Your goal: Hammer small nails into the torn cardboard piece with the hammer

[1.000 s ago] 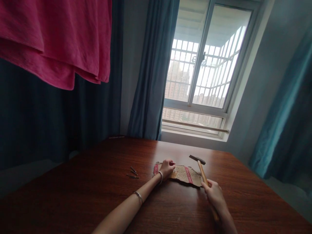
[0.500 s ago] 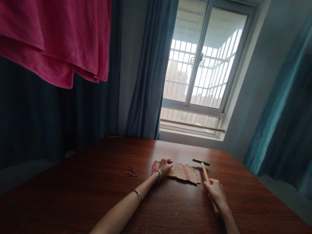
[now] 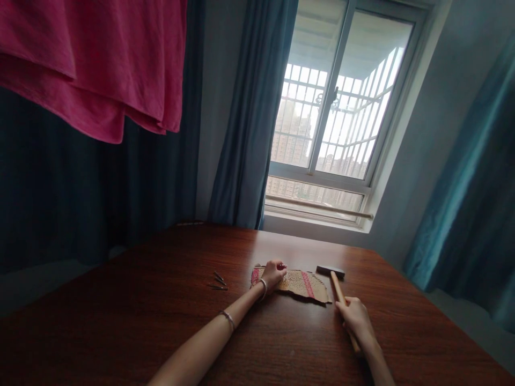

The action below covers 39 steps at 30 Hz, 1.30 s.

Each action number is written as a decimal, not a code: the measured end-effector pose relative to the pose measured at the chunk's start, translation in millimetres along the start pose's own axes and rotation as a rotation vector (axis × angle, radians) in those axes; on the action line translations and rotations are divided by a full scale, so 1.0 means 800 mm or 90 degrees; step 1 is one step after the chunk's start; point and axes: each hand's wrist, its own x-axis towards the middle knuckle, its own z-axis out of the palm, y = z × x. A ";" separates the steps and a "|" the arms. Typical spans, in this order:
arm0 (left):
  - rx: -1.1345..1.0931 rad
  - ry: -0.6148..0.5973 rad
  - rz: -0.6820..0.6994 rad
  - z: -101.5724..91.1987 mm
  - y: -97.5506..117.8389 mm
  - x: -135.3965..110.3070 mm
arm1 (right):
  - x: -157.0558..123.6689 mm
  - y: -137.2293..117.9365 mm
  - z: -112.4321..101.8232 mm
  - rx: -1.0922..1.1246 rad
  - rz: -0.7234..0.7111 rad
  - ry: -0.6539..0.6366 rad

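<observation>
My left hand is closed in a pinch over the left part of a torn piece of cardboard. What its fingertips grip is too small to make out. Many small holes or dots cover the cardboard, and two pink bands cross it. My right hand wraps round the wooden handle of a hammer, to the right of the cardboard. The dark hammer head points away from me, near the cardboard's far right corner. Several thin metal pieces, like nails or punches, lie on the table left of my left hand.
The brown wooden table spreads under everything. A pink cloth hangs at the upper left. Blue curtains and a barred window stand behind the table's far edge.
The hammer head has dipped slightly toward the table and me. My left hand keeps its place on the cardboard, and the view has shifted a little.
</observation>
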 end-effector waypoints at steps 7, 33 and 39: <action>0.003 0.007 0.005 -0.001 0.002 -0.001 | -0.013 -0.018 -0.001 -0.268 -0.002 0.063; -0.202 0.052 -0.020 -0.010 0.006 0.001 | 0.041 -0.132 0.079 -0.224 -0.341 0.069; -0.253 0.110 -0.014 -0.010 0.002 0.004 | 0.042 -0.122 0.100 -0.284 -0.343 0.124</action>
